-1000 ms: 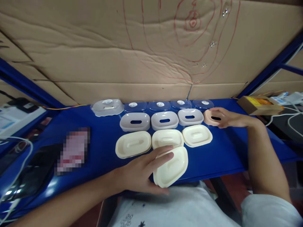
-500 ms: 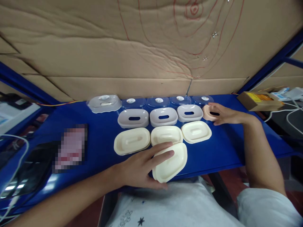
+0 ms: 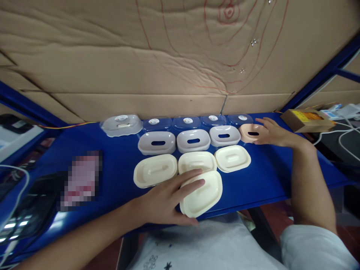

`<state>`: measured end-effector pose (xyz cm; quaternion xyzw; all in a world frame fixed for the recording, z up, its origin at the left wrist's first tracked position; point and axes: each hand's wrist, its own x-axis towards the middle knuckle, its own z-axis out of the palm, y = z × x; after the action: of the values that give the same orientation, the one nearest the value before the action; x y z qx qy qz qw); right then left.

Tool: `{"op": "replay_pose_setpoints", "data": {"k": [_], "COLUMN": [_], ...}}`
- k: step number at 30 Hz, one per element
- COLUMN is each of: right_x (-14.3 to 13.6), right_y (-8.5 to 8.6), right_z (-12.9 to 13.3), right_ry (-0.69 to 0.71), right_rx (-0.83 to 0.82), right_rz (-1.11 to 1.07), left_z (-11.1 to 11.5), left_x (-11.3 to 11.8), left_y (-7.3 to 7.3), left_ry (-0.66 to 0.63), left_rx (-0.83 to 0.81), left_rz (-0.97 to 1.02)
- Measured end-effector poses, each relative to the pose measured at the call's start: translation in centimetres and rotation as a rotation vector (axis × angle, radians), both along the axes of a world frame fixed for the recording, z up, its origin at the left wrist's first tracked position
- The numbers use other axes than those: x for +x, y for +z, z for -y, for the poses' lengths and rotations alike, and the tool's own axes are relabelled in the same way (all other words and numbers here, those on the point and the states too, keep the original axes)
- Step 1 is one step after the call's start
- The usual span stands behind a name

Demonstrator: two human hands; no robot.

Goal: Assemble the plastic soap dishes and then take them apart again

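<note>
My left hand (image 3: pixel 171 198) is closed on a cream oval plastic dish (image 3: pixel 206 195), fingers over its top and thumb underneath at the near edge. That dish is tilted at the table's front edge. My right hand (image 3: pixel 271 133), fingers apart, is at the right end of a peach slotted oval tray (image 3: pixel 247 132); whether it touches the tray is hard to see. Left of the peach tray are three pale slotted trays, one of them in the middle (image 3: pixel 194 150). Nearer me lie three more cream dishes, the rightmost one (image 3: pixel 233 158) by itself in full view.
Several clear lids (image 3: pixel 187 122) with round stickers line the back of the blue table (image 3: pixel 118 161), below a cardboard wall (image 3: pixel 112 71). A frosted lid (image 3: pixel 121 125) is at their left end. A cardboard box (image 3: pixel 308 120) and cables sit far right; a blurred-out object (image 3: pixel 81 180) lies left.
My right hand has shifted slightly right and its fingers have spread, uncovering more of the peach tray. My left hand keeps the cream dish in nearly the same place.
</note>
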<state>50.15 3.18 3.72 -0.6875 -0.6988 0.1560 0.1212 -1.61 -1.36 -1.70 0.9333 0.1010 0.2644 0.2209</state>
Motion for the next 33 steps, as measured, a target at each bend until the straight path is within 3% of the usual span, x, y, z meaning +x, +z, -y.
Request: {"op": "replay_pose_setpoints", "data": {"k": [4,9,11,14,17,21,27,30,33], "right_x": [-1.6,-6.6,-10.5,-16.4,-19.8,-20.4,-20.8,-20.3,-17.5], "right_y": [0.6,1.1,0.8,-0.2,-1.4,-2.4,-2.8,-2.0,-0.1], "right_z": [0.0,1.1,2.4,5.1,7.3,7.6,6.8,6.5,5.6], "right_ry": [0.028,0.156,0.325,0.758,0.98,0.948,0.975,0.936,0.843], "right_rx": [0.015,0.448,0.535,0.46,0.438,0.4,0.387,0.35,0.22], "right_rz": [-0.001,-0.036,-0.101,-0.211,-0.234,-0.235,-0.239,-0.286,-0.264], "left_z": [-0.2,-0.6,-0.7,-0.8,-0.7,-0.5,-0.9,-1.1,-1.0], "left_x": [0.0,0.0,0.0,0.0,0.1,0.5,1.1,1.0,0.7], "left_y": [0.2,0.7,0.9,1.1,1.0,0.8,0.7,0.6,0.4], "left_ry": [0.031,0.059,0.072,0.067,0.008,-0.037,-0.022,-0.002,0.043], "left_rx": [-0.035,-0.197,-0.231,-0.221,-0.177,-0.114,-0.209,-0.163,-0.095], "left_rz": [0.034,0.14,0.188,0.233,0.284,0.304,0.311,0.23,0.157]}}
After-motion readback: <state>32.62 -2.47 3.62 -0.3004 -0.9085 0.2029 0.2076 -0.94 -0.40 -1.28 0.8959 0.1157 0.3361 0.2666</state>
